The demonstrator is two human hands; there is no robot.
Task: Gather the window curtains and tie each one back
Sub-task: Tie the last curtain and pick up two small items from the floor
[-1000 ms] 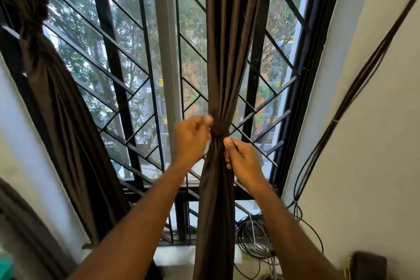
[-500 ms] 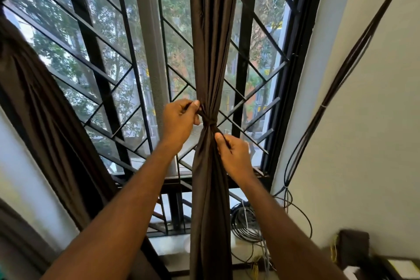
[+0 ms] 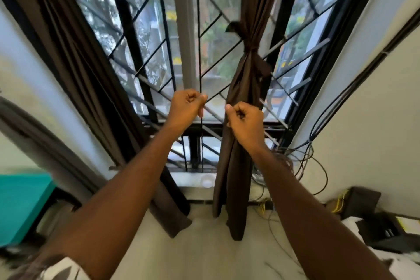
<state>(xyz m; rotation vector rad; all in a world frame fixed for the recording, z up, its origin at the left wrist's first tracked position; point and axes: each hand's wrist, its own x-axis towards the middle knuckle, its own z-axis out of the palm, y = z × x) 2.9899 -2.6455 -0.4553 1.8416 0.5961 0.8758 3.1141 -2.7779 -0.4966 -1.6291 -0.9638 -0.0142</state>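
A teal block [image 3: 21,207] sits at the near left. Beside it the left curtain [image 3: 75,70], dark brown pleated cloth, hangs along the black window grille [image 3: 145,57]. The left hand [image 3: 185,107] is a curled fist holding nothing, in front of the grille. The right hand [image 3: 245,121], also curled, is in front of the right curtain [image 3: 238,143]; whether it pinches the cloth I cannot tell. That curtain is cinched by a knotted fabric tie [image 3: 248,44]. Half a second ago both hands were at the knot; now they are lower. Black cables [image 3: 302,157] tangle at the right.
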